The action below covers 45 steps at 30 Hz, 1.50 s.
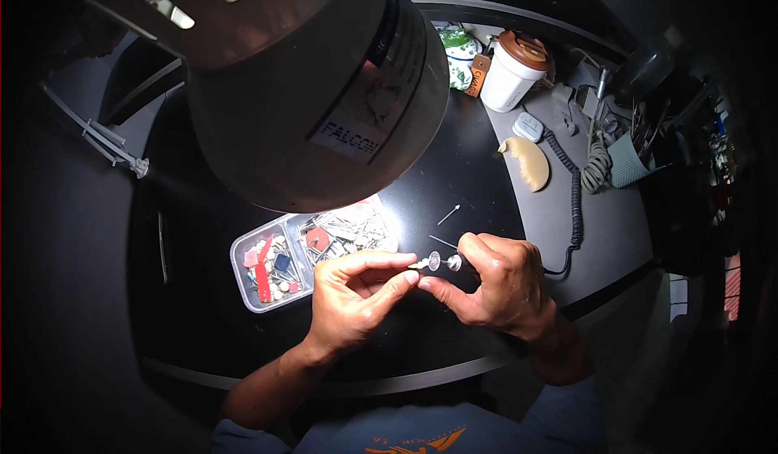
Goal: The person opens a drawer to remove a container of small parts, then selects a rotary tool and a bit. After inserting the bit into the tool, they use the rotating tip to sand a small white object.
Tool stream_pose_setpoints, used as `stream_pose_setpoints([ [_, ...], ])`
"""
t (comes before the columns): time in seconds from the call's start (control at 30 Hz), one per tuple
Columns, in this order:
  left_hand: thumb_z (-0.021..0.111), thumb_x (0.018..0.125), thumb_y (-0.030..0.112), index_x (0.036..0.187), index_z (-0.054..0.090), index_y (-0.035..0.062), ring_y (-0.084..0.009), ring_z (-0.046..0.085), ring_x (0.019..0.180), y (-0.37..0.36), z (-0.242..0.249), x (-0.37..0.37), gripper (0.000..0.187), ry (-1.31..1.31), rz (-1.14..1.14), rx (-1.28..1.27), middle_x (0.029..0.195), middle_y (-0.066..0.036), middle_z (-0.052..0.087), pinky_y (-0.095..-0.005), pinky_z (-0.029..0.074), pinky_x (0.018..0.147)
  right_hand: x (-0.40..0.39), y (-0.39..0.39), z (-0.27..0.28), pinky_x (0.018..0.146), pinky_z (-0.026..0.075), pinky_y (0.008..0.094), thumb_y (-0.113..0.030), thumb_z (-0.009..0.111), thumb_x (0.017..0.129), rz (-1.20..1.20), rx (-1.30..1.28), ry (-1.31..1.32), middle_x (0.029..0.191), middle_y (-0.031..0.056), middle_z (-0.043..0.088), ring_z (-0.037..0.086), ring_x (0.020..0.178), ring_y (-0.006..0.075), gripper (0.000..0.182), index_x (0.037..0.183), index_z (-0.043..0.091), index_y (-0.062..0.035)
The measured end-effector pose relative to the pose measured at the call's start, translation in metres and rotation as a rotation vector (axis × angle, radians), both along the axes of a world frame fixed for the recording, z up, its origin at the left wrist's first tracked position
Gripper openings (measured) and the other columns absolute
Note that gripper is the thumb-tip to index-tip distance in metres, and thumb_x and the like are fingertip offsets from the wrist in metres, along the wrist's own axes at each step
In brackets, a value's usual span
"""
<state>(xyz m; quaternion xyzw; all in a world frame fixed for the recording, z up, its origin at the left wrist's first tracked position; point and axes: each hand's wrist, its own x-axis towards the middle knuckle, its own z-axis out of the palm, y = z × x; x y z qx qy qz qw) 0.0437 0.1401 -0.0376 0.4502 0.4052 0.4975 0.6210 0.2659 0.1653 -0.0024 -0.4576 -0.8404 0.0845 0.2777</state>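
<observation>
Both hands meet over a black table (203, 308) under a lamp. My left hand (352, 296) pinches one end of a tiny metal bit with a small disc (434, 261) between thumb and forefinger. My right hand (494, 284) grips the other end of the same small bit with its fingertips. A clear plastic compartment box (304, 255) full of several small burs, discs and red pieces lies just left of my hands. Two loose thin pins (448, 214) lie on the table behind my right hand.
A large grey lamp head (308, 81) hangs over the upper left. At the back right stand a white cup with a brown lid (516, 73), a small white case (528, 126), a tan dental cast (528, 162), a coiled black cord (575, 203) and tools.
</observation>
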Motion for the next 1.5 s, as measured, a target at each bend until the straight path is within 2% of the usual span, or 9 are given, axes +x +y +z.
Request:
stream_pose_setpoints([
  [0.33,0.075,0.092,-0.008,0.114,0.075,-0.0064,-0.0176,0.076,0.093,0.0006,0.0026,-0.0002,0.022,0.019,0.004,-0.033,0.104,-0.017,0.078,-0.0287,0.064,0.085,-0.0005,-0.0003,0.0003,0.043,0.044,0.0358,-0.046,0.091,0.077,0.006,-0.018,-0.004,0.054,0.0073,0.048,0.054,0.042,0.0244,0.057,0.067,0.050,-0.0067],
  [1.03,0.074,0.092,-0.010,0.114,0.075,-0.0060,-0.0171,0.075,0.093,0.0003,-0.0018,-0.0010,0.022,0.013,-0.014,0.006,0.104,-0.016,0.078,-0.0283,0.062,0.087,-0.0004,-0.0016,-0.0015,0.043,0.047,0.0379,-0.046,0.089,0.078,0.003,-0.061,-0.024,0.054,0.0081,0.051,0.058,0.043,0.0261,0.055,0.068,0.053,-0.0062],
  [1.5,0.077,0.090,-0.009,0.111,0.077,-0.0055,-0.0169,0.076,0.094,-0.0014,0.0007,0.0014,0.022,0.132,0.024,0.102,0.105,-0.016,0.079,-0.0288,0.062,0.087,-0.0006,-0.0012,-0.0021,0.044,0.048,0.0374,-0.045,0.090,0.078,-0.010,-0.073,-0.029,0.054,0.0082,0.053,0.059,0.043,0.0258,0.053,0.068,0.056,-0.0058],
])
